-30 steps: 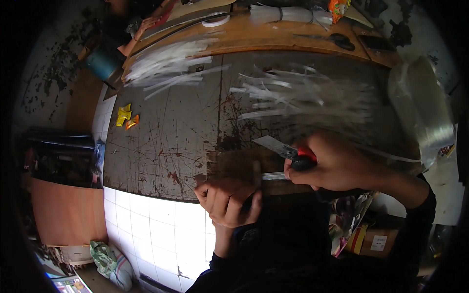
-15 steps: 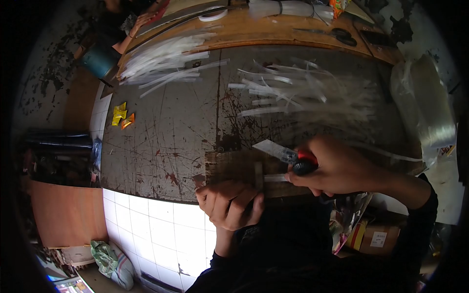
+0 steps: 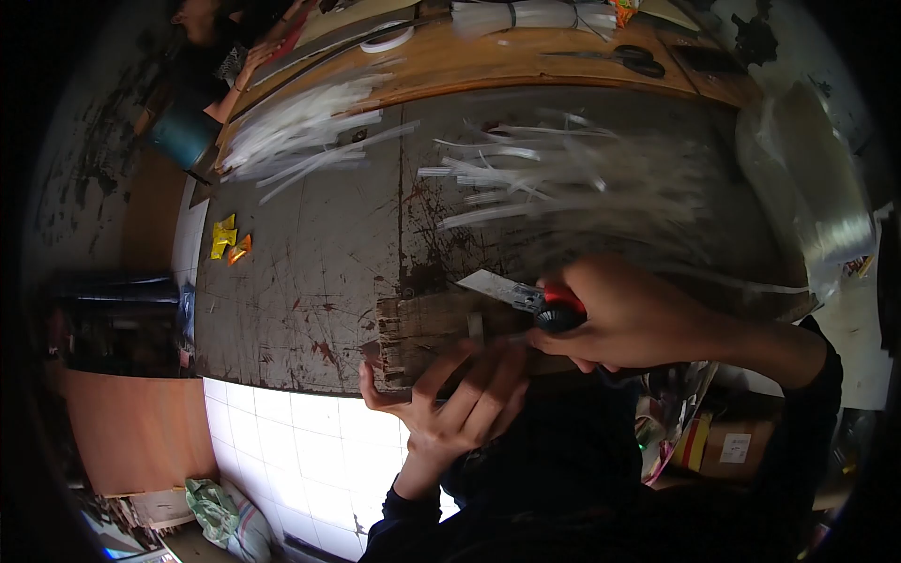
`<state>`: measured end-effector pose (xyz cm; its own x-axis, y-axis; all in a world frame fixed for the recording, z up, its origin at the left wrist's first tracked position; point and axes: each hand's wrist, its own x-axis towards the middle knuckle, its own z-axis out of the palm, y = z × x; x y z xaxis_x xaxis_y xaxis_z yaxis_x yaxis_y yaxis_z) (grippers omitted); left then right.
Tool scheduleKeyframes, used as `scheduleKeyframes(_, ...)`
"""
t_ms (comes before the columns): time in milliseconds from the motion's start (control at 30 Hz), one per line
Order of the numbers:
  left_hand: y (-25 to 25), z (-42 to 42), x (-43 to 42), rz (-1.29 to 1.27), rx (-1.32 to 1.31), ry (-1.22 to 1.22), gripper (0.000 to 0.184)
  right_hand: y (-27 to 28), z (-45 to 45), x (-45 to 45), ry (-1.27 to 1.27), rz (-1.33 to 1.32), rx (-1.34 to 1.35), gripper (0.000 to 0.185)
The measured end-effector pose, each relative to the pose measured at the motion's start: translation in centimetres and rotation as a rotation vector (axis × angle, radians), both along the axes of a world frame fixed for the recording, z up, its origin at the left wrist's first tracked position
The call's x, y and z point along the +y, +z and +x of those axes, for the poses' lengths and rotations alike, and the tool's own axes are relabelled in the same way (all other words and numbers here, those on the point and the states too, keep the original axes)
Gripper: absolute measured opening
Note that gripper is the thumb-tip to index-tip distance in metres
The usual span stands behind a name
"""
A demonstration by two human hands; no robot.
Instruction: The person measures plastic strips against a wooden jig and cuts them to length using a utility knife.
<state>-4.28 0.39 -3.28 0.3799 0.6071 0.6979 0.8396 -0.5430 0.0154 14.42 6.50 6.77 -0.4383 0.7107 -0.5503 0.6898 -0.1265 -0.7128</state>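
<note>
- The cutter (image 3: pixel 530 299) sits in my right hand (image 3: pixel 638 314), fingers closed round it, blade (image 3: pixel 493 287) out above the wooden block (image 3: pixel 410 327).
- My left hand (image 3: pixel 460 403) half-spreads its fingers at the block; any hold, I can't tell.
- Positioning, I judge; moving next calls for keeping clear of the blade.

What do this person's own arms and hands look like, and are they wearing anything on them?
The left hand and right hand are bare, with no gloves. The left sleeve and right sleeve are dark, close to black, and both stop short of the wrist. No marking shows on either sleeve, though the dim light hides fine detail.
</note>
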Motion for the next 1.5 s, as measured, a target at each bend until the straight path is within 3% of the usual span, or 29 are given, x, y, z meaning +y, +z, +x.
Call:
scheduleKeyframes(167, 0.5, -0.1, 0.2, 0.027, 0.146, 0.002, 0.025, 0.5, 3.6, -1.5, -0.040, 0.140, -0.050, 0.032)
scheduleKeyframes(300, 0.3, -0.4, 0.4, 0.073, 0.290, -0.023, 0.042, 2.7, 10.3, -4.7, -0.362, 0.043, -0.180, 0.023)
scheduleKeyframes(400, 0.5, -0.3, 0.7, 0.139, 0.369, -0.051, 0.051, 2.1, 16.0, -6.9, -0.493, 0.077, -0.098, 0.016)
scheduleKeyframes(567, 0.6, -0.4, 0.7, 0.161, 0.433, -0.058, 0.050, 2.0, 20.9, -8.7, -0.720, 0.111, -0.076, 0.012)
scheduleKeyframes(767, 0.7, -0.1, 0.8, 0.201, 0.460, -0.005, 0.036, 1.2, 22.8, -8.7, -0.670, 0.236, -0.326, 0.019)
scheduleKeyframes(1500, 1.0, -0.2, 0.5, 0.148, 0.478, -0.026, 0.039, 0.8, 21.9, -8.7, -0.597, 0.379, -0.553, 0.028)
